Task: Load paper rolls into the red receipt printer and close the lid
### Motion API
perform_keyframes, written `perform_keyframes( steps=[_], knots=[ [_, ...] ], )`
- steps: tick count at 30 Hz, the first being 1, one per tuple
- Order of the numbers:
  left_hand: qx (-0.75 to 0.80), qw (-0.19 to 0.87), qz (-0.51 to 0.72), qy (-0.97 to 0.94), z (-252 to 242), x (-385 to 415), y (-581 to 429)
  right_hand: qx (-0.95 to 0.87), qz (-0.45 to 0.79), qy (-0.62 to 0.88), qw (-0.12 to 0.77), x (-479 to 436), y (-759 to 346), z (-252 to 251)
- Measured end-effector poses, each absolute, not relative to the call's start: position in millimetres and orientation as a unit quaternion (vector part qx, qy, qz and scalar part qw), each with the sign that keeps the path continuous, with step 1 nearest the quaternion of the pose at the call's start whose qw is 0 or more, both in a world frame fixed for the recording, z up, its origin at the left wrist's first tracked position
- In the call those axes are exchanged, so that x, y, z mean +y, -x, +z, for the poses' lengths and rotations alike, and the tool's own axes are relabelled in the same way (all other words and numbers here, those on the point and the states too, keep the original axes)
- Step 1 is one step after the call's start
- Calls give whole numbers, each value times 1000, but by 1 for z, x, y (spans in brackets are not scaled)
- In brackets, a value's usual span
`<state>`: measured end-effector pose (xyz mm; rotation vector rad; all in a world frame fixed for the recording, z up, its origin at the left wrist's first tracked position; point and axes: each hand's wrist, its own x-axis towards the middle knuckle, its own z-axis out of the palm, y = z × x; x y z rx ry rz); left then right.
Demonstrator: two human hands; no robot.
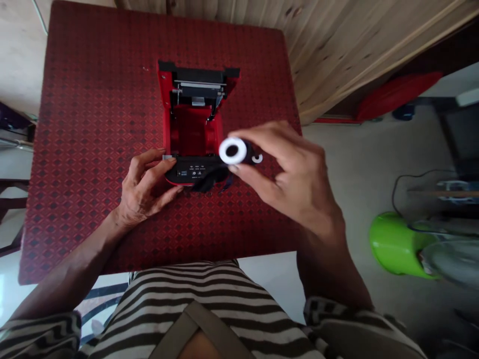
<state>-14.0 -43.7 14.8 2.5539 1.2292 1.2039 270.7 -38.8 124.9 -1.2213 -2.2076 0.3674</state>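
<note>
A small red-and-black printer (192, 129) stands on the table with its lid raised, showing a bare red compartment inside. My left hand (144, 184) grips its near left corner, fingers on top and thumb along the front edge. Between the thumb and fingers of my right hand (295, 169) is a small roll (232, 150), its white end ring with a dark hole facing me. It is held just above the printer's near right corner. A dark strip (207, 179) lies across the printer's front panel; whether it belongs to the roll I cannot tell.
The table (93, 89) has a red patterned cover. Wooden boards (337, 40) run along its far right side. On the floor to the right sit a green bucket (392, 244) and a dark cable (396, 192). A red rounded object (396, 97) lies farther back.
</note>
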Motion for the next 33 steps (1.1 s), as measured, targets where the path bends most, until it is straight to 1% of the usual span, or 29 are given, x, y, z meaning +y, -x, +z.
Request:
perform_keyframes(
  steps=[2, 5, 7, 14, 21, 25, 27, 30, 33],
  knots=[
    [390, 36, 399, -829, 12, -44, 15, -853, 122, 447, 241, -13, -255, 121],
    [382, 41, 404, -830, 9, -43, 16, -867, 132, 452, 162, 12, -235, 106],
    [389, 42, 399, -829, 7, -43, 17, -873, 138, 448, 132, 21, -228, 97],
    [396, 40, 390, -830, 7, -43, 17, -878, 126, 448, 111, 37, -219, 78],
    [390, 40, 399, -829, 9, -43, 15, -882, 152, 437, 94, 54, -211, 63],
    [394, 42, 395, -829, 9, -43, 15, -877, 135, 461, 27, 50, -206, 76],
    [393, 46, 394, -830, 9, -43, 15, -876, 140, 460, 29, 43, -208, 88],
    [382, 56, 401, -831, 11, -43, 18, -878, 183, 433, 90, 27, -219, 106],
    [384, 96, 419, -817, 15, -40, 23, -886, 213, 389, 135, 8, -232, 114]
  ],
)
